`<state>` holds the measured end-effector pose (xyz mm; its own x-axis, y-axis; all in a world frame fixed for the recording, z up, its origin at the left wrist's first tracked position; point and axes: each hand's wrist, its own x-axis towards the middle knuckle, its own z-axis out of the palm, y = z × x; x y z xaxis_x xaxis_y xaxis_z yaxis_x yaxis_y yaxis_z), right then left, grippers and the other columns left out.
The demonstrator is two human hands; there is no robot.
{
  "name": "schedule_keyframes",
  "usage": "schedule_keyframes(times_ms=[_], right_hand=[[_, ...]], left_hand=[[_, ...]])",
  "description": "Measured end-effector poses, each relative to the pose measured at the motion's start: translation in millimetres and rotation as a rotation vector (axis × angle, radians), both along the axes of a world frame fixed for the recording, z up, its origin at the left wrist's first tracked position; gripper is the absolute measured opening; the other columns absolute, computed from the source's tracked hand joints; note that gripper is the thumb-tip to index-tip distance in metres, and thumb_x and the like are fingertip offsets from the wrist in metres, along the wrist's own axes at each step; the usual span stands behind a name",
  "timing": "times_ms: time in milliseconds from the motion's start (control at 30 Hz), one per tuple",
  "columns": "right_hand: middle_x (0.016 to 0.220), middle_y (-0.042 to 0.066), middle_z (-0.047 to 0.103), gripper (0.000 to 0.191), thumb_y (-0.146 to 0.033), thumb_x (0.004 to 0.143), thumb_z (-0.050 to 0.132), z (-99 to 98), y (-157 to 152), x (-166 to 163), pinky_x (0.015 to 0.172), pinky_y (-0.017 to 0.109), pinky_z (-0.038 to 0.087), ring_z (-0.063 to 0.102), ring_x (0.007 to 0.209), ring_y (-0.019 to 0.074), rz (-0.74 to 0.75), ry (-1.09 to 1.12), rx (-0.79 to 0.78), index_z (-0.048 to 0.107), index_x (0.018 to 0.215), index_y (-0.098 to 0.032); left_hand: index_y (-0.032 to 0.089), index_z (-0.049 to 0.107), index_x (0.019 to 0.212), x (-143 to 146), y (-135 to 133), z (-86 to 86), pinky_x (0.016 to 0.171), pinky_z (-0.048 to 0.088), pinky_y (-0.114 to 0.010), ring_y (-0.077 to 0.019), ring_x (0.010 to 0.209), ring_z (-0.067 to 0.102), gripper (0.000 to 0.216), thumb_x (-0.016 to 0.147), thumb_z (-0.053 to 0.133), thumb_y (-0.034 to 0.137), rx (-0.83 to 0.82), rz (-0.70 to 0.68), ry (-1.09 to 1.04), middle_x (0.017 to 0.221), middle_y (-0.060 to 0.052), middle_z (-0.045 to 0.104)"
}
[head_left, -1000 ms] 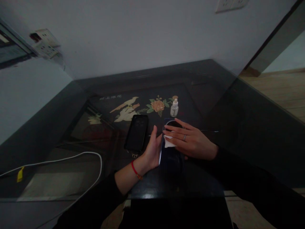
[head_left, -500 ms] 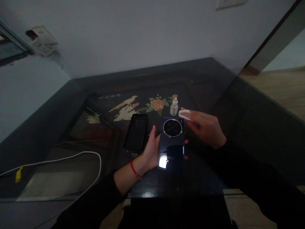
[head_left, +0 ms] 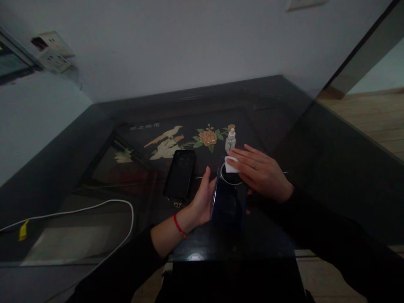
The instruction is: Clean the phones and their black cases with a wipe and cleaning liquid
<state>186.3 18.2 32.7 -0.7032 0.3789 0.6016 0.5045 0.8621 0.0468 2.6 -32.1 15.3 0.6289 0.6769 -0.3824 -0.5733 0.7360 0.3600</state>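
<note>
A dark blue smartphone (head_left: 229,206) lies back side up in my left hand (head_left: 202,198), whose fingers wrap under it, with tips showing at the right edge. My right hand (head_left: 260,170) presses a white cotton pad (head_left: 232,165) onto the round camera ring at the phone's top, hiding part of the lens. Just beyond my right fingertips stands a small clear dropper bottle (head_left: 230,141) with a white top. Left of my left hand, a black phone case (head_left: 180,174) rests on the table.
The dark glossy table (head_left: 277,105) has a bird-and-flower inlay (head_left: 206,138) and backs onto a wall. A white cable (head_left: 104,204) with a yellow tag (head_left: 23,230) runs across its left side. Power sockets (head_left: 55,52) are on the wall at upper left.
My right hand has brought the cotton pad left and down, from beside the phone onto its camera ring. The phone has tilted slightly in my left hand, and its bright reflection is gone.
</note>
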Motion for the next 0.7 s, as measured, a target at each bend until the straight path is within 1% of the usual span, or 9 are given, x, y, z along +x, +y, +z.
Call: schedule_keyframes(times_ms=[67,100,200,267,333,433,500,633,700], right_hand=[[0.129,0.014,0.061,0.031,-0.012,0.092,0.048,0.4,-1.0,-1.0,0.104,0.048,0.047,0.056,0.122,0.0238,-0.024,-0.010,0.009,0.061,0.120,-0.011],[0.129,0.013,0.061,0.031,-0.012,0.093,0.048,0.7,-3.5,-3.3,0.104,0.047,0.046,0.056,0.122,0.0231,0.003,-0.034,0.015,0.061,0.121,-0.011],[0.128,0.010,0.062,0.030,-0.014,0.094,0.046,1.3,-12.0,-11.2,0.106,0.046,0.045,0.055,0.123,0.0218,0.183,-0.132,0.045,0.061,0.120,-0.012],[0.128,0.010,0.062,0.029,-0.014,0.094,0.046,0.7,-12.5,-11.6,0.106,0.048,0.045,0.055,0.123,0.0226,0.251,-0.150,0.055,0.061,0.119,-0.011],[0.129,0.012,0.062,0.030,-0.013,0.093,0.047,-1.0,-7.3,-6.7,0.105,0.050,0.045,0.056,0.123,0.0239,0.186,-0.100,0.038,0.061,0.120,-0.010],[0.130,0.014,0.060,0.034,-0.011,0.092,0.049,-4.5,2.0,1.7,0.105,0.052,0.044,0.055,0.124,0.0245,-0.019,0.030,-0.027,0.058,0.124,-0.011],[0.131,0.013,0.059,0.036,-0.012,0.092,0.049,-6.0,2.1,1.4,0.105,0.052,0.044,0.055,0.124,0.0238,-0.051,0.053,-0.058,0.056,0.127,-0.013],[0.131,0.010,0.060,0.032,-0.019,0.094,0.050,-5.1,-8.0,-9.2,0.109,0.050,0.041,0.054,0.125,0.0221,0.137,-0.070,-0.024,0.058,0.125,-0.013],[0.131,0.009,0.061,0.031,-0.020,0.094,0.050,-4.4,-8.5,-9.9,0.111,0.050,0.038,0.053,0.126,0.0215,0.193,-0.105,-0.016,0.058,0.124,-0.015]], left_hand=[[0.018,0.053,0.129,0.6,-0.3,0.1,0.089,0.044,-0.058,-0.0326,0.100,0.064,0.068,0.090,0.025,0.066,-0.012,0.003,0.011,0.106,-0.016,0.068],[0.018,0.054,0.128,1.1,-0.1,-0.3,0.089,0.044,-0.056,-0.0320,0.098,0.065,0.067,0.090,0.025,0.066,-0.027,0.020,0.021,0.104,-0.015,0.068],[0.017,0.057,0.125,2.1,1.3,-1.9,0.089,0.046,-0.049,-0.0301,0.094,0.066,0.066,0.090,0.028,0.065,-0.072,0.077,0.020,0.101,-0.013,0.069],[0.016,0.057,0.124,1.8,2.1,-2.0,0.088,0.047,-0.048,-0.0299,0.093,0.066,0.067,0.090,0.029,0.065,-0.076,0.088,0.015,0.102,-0.014,0.069],[0.016,0.056,0.125,0.7,2.0,-1.0,0.087,0.046,-0.051,-0.0306,0.093,0.066,0.068,0.090,0.026,0.065,-0.056,0.068,0.025,0.104,-0.016,0.069],[0.015,0.053,0.128,-1.1,0.9,0.2,0.087,0.044,-0.058,-0.0332,0.098,0.065,0.071,0.089,0.023,0.067,0.000,0.022,0.019,0.106,-0.019,0.068],[0.015,0.053,0.128,-1.6,0.5,-0.5,0.087,0.044,-0.059,-0.0336,0.098,0.065,0.071,0.089,0.023,0.067,0.007,0.008,0.008,0.105,-0.018,0.068],[0.017,0.057,0.124,-2.1,2.0,-3.4,0.087,0.046,-0.053,-0.0305,0.091,0.067,0.065,0.090,0.029,0.065,-0.055,0.056,0.029,0.101,-0.015,0.070],[0.018,0.059,0.123,-2.9,3.0,-3.7,0.087,0.047,-0.051,-0.0299,0.089,0.067,0.064,0.089,0.030,0.065,-0.068,0.083,0.032,0.102,-0.014,0.070]])
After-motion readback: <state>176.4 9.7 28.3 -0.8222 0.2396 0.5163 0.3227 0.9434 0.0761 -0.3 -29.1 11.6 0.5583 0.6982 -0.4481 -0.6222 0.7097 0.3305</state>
